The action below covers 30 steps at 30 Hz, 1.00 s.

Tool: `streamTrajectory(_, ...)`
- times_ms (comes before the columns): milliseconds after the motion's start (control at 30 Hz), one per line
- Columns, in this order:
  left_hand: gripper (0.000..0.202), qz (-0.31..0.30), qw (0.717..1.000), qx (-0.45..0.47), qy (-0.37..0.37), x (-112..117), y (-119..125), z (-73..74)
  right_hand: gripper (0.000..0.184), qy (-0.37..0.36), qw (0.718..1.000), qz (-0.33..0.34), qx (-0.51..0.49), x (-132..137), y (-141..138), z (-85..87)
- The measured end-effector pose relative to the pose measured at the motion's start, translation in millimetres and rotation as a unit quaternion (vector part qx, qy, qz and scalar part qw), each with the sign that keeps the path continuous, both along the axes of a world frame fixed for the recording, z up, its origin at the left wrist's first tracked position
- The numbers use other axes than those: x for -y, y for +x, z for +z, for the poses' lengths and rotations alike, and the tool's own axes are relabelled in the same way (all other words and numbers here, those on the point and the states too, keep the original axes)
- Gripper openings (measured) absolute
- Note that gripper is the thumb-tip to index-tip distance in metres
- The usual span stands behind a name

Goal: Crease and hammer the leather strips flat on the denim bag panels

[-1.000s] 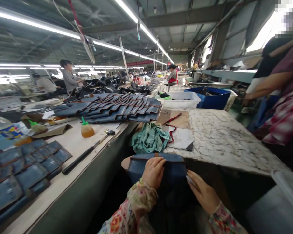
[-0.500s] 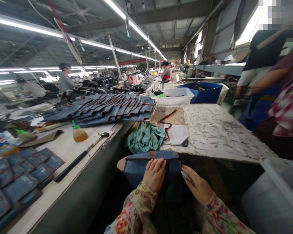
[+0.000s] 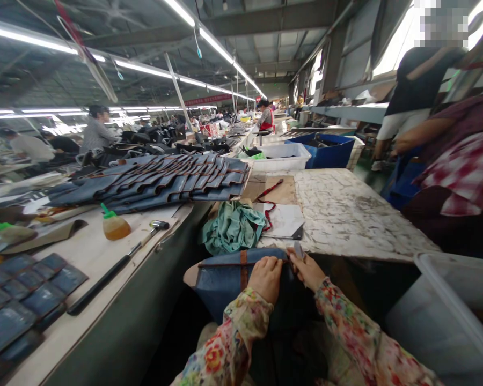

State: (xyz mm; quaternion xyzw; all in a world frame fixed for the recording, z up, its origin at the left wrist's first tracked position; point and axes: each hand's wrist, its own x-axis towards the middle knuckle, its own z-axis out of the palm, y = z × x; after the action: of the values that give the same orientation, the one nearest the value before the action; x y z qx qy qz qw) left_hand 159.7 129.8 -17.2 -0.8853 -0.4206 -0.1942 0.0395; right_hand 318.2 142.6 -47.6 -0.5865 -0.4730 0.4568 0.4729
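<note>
A dark blue leather-like piece (image 3: 219,276) with brown edging and a brown strap lies in front of me, below the table's near edge. My left hand (image 3: 265,277) is closed over its brown-edged fold, just right of the strap. At the right end of that fold is my right hand (image 3: 308,269), closed around a small flat grey tool (image 3: 298,250) whose tip sticks up past the fingers. The tool's exact kind does not show. The underside of the blue piece is in shadow.
A crumpled green cloth (image 3: 233,228) lies on the worn white table (image 3: 346,209). On the left bench are stacked blue pieces (image 3: 165,179), a glue bottle (image 3: 116,224) and a hammer (image 3: 116,268). A pale bin (image 3: 430,311) stands right; a co-worker (image 3: 454,155) bends nearby.
My right hand has moved up and left from the piece's right side to its top fold. My left hand has shifted rightward along the fold, uncovering the strap.
</note>
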Motion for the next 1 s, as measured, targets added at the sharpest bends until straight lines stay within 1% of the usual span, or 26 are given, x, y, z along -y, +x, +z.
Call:
streamTrajectory(100,0.031,-0.009,1.0,0.0,-0.004,1.4,6.0,-2.4,0.046,-0.01,1.0,0.006,-0.029,-7.4,1.8,-5.7)
streamTrajectory(200,0.033,-0.006,1.0,0.002,-0.011,5.7,9.6,-1.0,0.047,-0.008,0.999,0.006,-0.042,-5.1,5.7,-6.0)
streamTrajectory(267,0.034,0.0,1.0,-0.003,-0.014,7.6,11.0,1.4,0.05,-0.002,0.999,-0.009,-0.038,-2.2,9.5,-6.1)
streamTrajectory(400,0.029,0.012,0.999,-0.029,-0.018,6.3,13.6,6.7,0.059,0.01,0.999,-0.04,0.002,4.2,16.7,-8.2)
streamTrajectory(433,0.028,0.014,0.999,-0.034,-0.019,5.6,13.9,7.5,0.058,0.024,0.999,-0.039,0.019,6.5,17.7,-7.8)
streamTrajectory(500,0.027,0.015,0.999,-0.036,-0.022,4.9,13.5,7.9,0.051,0.09,0.991,-0.015,0.095,12.1,18.1,-3.8)
streamTrajectory(533,0.028,0.011,0.999,-0.032,-0.023,5.1,12.4,7.5,0.046,0.135,0.979,0.002,0.155,15.3,17.9,0.0)
streamTrajectory(567,0.03,0.006,0.999,-0.025,-0.023,5.7,10.6,6.7,0.041,0.181,0.958,0.018,0.222,18.6,17.4,4.8)
streamTrajectory(633,0.033,-0.003,1.0,-0.008,-0.019,7.4,5.2,4.2,0.036,0.25,0.904,0.041,0.345,24.9,15.9,16.2)
streamTrajectory(700,0.033,-0.002,1.0,0.006,-0.01,9.4,-1.5,1.5,0.034,0.281,0.863,0.047,0.417,30.1,13.5,26.6)
streamTrajectory(767,0.032,0.008,1.0,0.011,-0.003,11.1,-8.2,-0.4,0.033,0.301,0.836,0.058,0.455,33.8,9.8,32.3)
streamTrajectory(833,0.032,0.019,1.0,0.012,0.001,12.3,-13.6,-0.8,0.032,0.308,0.824,0.068,0.47,36.2,4.6,32.2)
streamTrajectory(1000,0.032,0.029,0.999,0.019,0.0,13.5,-23.7,1.5,0.031,0.3,0.822,0.099,0.474,36.8,-10.0,26.0)
